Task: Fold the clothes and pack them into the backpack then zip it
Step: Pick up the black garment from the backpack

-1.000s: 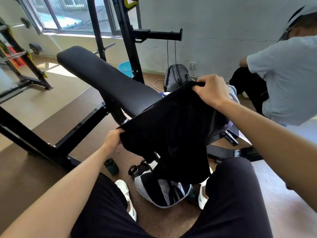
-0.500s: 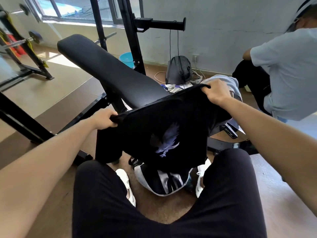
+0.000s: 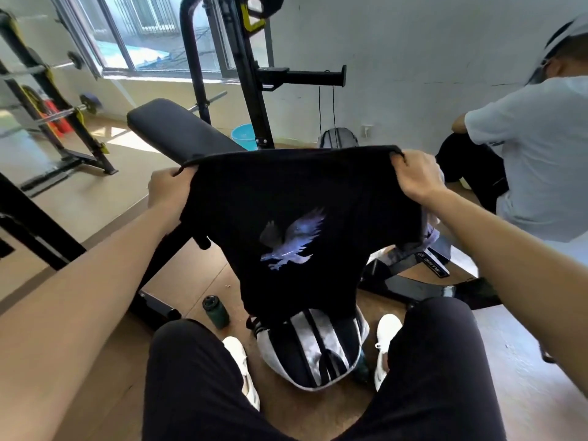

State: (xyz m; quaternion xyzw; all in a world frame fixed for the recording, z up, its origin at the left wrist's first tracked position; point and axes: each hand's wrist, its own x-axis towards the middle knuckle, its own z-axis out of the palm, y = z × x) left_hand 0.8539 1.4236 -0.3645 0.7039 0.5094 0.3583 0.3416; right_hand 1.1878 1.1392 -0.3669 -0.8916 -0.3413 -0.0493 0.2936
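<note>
Brown gym flooring [image 3: 197, 281] and a pale wall frame the scene, with a black padded bench [image 3: 178, 135] slanting away towards a window. A black T-shirt [image 3: 334, 192] printed with a bluish eagle [image 3: 291, 240] is held stretched out in the air in front of the bench — its top edge is pulled taut between the two hands. The left hand [image 3: 167, 192] is closed around the shirt's left corner, fingers curled into the fabric; the right hand [image 3: 415, 175] is clenched over the right corner in the same way. Below the hanging shirt, a grey-and-black striped backpack [image 3: 313, 351] is seen on the floor between two white shoes, its upper part hidden by the cloth. A dark green bottle [image 3: 216, 310] lies just beside the backpack on its left. A blue bucket [image 3: 243, 135] is placed behind the bench, and a second person in a light shirt [image 3: 534, 160] is seated at the right — turned away.
</note>
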